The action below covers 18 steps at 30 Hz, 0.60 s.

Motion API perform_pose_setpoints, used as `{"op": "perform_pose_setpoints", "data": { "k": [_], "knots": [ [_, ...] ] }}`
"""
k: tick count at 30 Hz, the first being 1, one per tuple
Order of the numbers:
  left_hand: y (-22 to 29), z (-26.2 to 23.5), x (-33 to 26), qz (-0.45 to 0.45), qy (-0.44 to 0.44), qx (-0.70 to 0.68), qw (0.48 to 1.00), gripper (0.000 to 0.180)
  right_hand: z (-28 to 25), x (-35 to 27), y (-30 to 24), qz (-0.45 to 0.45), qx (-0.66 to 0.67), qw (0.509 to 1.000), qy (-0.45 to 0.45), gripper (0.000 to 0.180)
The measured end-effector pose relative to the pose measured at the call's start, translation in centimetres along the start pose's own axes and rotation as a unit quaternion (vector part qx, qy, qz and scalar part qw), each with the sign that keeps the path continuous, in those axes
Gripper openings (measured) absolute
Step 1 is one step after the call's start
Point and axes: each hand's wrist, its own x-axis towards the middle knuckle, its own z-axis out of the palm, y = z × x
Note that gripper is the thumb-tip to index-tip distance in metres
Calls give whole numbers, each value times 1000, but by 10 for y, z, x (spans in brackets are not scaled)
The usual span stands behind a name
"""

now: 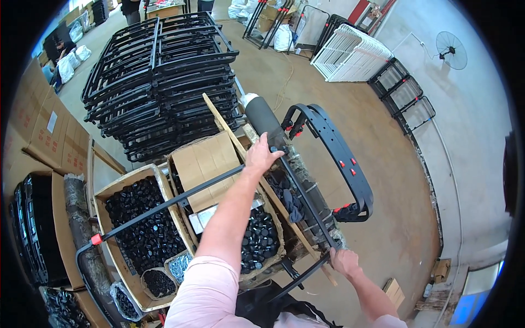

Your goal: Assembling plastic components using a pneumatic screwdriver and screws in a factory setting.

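Note:
A black tubular metal frame (pixel 307 199) spans the space in front of me. Its long tube runs from my left hand down-left to a red collar and a bent end; another tube slants from the left hand to my right hand. My left hand (pixel 261 156) is closed over the upper corner, thumb out to the right, its fingertips partly hidden. At the lower right corner, my right hand (pixel 345 261) grips the tube. Under the long tube sit a carton of small black caps (pixel 147 218) and a box of larger black knobs (pixel 260 238).
A tall stack of black frames (pixel 158 82) stands ahead left. Beyond my hands lie a padded roll (pixel 265 117), a wooden strip (pixel 219 115) and a curved black rack part with red fittings (pixel 333 142). White frames (pixel 353 54) lean by the right wall, below a fan (pixel 451 50).

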Motion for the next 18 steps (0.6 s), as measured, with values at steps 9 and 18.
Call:
{"op": "perform_pose_setpoints", "data": {
  "k": [9,18],
  "knots": [
    [-38,-62,23,75,164,57,982,65,-9,-6,-1,54,16,998,-22,68],
    [-40,-68,14,71,127,206,968,64,3,-3,7,44,20,998,-32,68]
  ]
}}
